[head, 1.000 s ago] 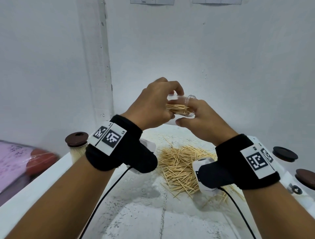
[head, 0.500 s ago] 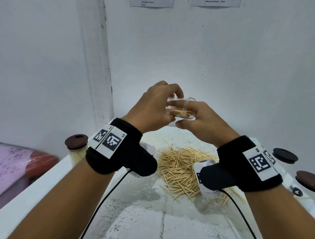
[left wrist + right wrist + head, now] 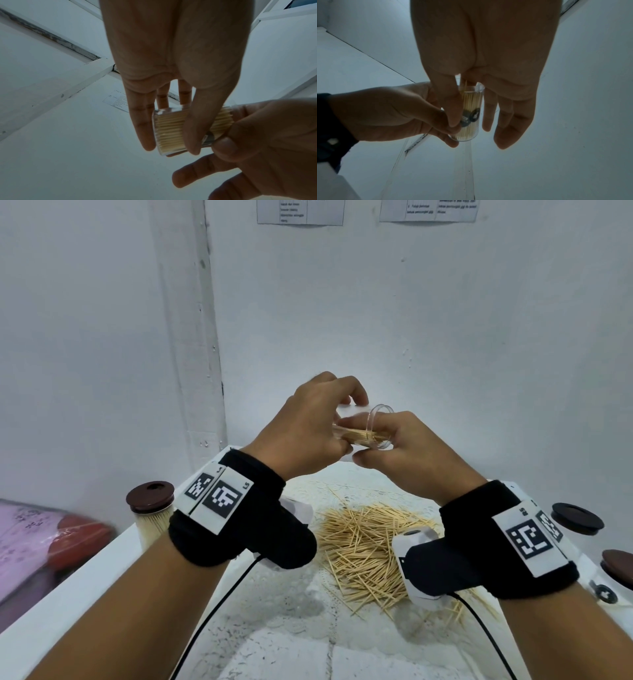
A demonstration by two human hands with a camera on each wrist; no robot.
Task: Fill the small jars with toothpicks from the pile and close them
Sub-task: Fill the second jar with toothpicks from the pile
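Observation:
A small clear jar (image 3: 371, 436) lies on its side in the air above the table, partly filled with toothpicks, its mouth pointing right. My left hand (image 3: 308, 429) grips its closed end, with thumb and fingers curled round the jar (image 3: 169, 129). At the mouth end, my right hand (image 3: 400, 446) pinches the jar (image 3: 471, 102) between thumb and index finger, and its other fingers hang straight beside it. A few toothpick tips stick out of the mouth toward the right palm. The loose toothpick pile (image 3: 373, 549) lies on the white table below both wrists.
A filled jar with a brown lid (image 3: 152, 515) stands at the table's left edge. Two dark lids (image 3: 577, 518) (image 3: 620, 568) sit at the right edge. White walls close in behind and to the left. A pink and red bundle (image 3: 41, 539) lies off the table on the left.
The toothpick bundle that my right hand held at the mouth has slid deeper into the jar. Both hands stay raised in about the same place.

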